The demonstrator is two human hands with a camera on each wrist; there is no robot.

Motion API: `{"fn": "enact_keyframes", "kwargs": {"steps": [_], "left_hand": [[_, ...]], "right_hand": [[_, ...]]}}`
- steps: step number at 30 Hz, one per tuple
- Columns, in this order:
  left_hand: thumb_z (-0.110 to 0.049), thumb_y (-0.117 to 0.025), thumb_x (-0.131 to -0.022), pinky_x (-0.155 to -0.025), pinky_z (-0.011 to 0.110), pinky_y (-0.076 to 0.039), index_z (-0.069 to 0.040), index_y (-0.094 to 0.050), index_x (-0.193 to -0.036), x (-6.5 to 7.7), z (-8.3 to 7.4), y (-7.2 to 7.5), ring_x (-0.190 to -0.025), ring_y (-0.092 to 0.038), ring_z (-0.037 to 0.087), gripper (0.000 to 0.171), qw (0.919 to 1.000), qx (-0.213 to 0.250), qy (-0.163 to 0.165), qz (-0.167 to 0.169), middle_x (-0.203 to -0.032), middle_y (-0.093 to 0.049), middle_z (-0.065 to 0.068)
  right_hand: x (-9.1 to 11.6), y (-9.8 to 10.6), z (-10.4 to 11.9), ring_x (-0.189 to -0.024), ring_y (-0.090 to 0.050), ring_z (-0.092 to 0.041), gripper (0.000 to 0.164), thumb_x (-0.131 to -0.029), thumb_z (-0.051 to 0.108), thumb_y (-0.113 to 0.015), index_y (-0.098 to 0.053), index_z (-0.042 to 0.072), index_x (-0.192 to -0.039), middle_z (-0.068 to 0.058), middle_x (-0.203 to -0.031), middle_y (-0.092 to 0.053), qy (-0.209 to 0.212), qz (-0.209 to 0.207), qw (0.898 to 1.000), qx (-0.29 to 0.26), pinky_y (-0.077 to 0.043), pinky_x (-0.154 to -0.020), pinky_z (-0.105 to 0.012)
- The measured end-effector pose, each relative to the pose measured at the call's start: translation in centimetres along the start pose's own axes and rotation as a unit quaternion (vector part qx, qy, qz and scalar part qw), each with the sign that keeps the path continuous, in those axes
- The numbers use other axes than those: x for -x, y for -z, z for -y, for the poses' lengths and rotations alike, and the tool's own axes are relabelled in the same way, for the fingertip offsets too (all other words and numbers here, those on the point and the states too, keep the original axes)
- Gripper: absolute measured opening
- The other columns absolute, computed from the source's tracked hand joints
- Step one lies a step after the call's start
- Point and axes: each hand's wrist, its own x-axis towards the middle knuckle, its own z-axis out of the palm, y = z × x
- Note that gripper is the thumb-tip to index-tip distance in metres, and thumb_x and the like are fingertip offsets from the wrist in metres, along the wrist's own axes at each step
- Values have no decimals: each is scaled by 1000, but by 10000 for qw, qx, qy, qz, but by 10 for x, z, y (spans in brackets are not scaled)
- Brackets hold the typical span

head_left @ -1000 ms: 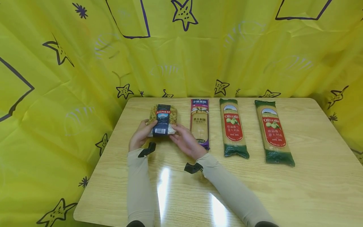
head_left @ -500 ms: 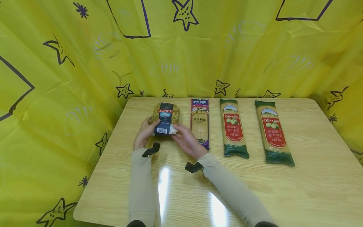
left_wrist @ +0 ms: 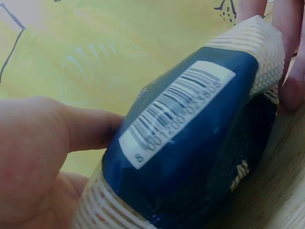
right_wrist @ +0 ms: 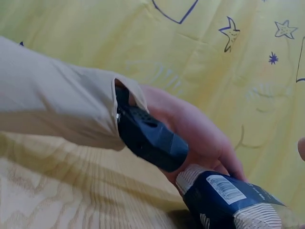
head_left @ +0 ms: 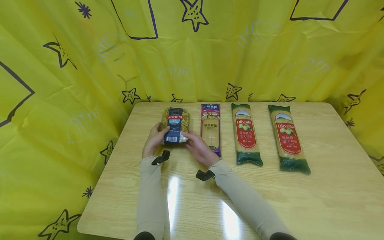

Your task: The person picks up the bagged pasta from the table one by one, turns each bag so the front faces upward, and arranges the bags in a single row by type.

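A bag of short pasta [head_left: 175, 122] with a dark blue AGNESI label is at the left of the table, its barcode end toward me. My left hand [head_left: 154, 139] holds its left side, thumb on the front. The right hand [head_left: 199, 146] grips its lower right corner, thumb on top and the other fingers partly hidden under it. In the left wrist view the bag's blue end [left_wrist: 190, 119] tilts up close over the wood, with the left hand [left_wrist: 38, 148] beside it. From the right wrist, the right hand [right_wrist: 195, 126] reaches around the striped corner of the bag [right_wrist: 228, 198].
Right of the bag lies a purple-edged spaghetti pack [head_left: 211, 130], partly behind the right hand. Farther right are two green-ended Olivoilà spaghetti packs, one nearer [head_left: 246, 133] and one outer [head_left: 288, 138]. A yellow curtain [head_left: 192, 60] hangs behind the wooden table [head_left: 330, 200].
The pasta bag has shifted slightly right and away from me, with the left hand moving along with it. The right hand stays at its corner, and the other packs keep their places.
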Motion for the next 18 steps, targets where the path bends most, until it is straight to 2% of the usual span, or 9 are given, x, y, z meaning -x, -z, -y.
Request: {"fn": "enact_keyframes", "kwargs": {"steps": [7,11,15,18], "left_hand": [[-36,-53,-107,-134,47,-12,-5,-8,-166,-1,-6,3,-162,-11,35,81,9993,-346,104,73,-174,-9,19],[-38,-52,-107,-134,49,-11,-6,-3,-166,2,-10,6,-162,-8,36,83,9981,-602,110,83,-174,-6,20],[-39,-50,-107,-133,52,-12,-6,-5,-166,7,-16,13,-162,-8,38,82,9937,-1110,-107,-102,-174,-8,21],[-38,-49,-108,-133,54,-13,-5,-7,-166,13,-24,19,-161,-10,40,79,9890,-1375,-455,-303,-174,-10,21]], "right_hand": [[-3,5,4,-163,4,-32,87,-105,29,-54,4,2,-165,-15,-175,7,118,-132,9988,447,-2,-134,-47],[-3,8,9,-163,-4,-31,86,-104,30,-58,-3,4,-166,-14,-176,-1,236,-411,9967,656,-5,-134,-46],[3,10,21,-162,-14,-32,75,-104,25,-57,-16,5,-164,-15,-174,-13,736,-787,9895,962,-13,-134,-47],[9,11,38,-158,-24,-35,64,-104,19,-57,-30,3,-160,-17,-169,-27,1404,-1032,9763,1286,-20,-132,-47]]}}
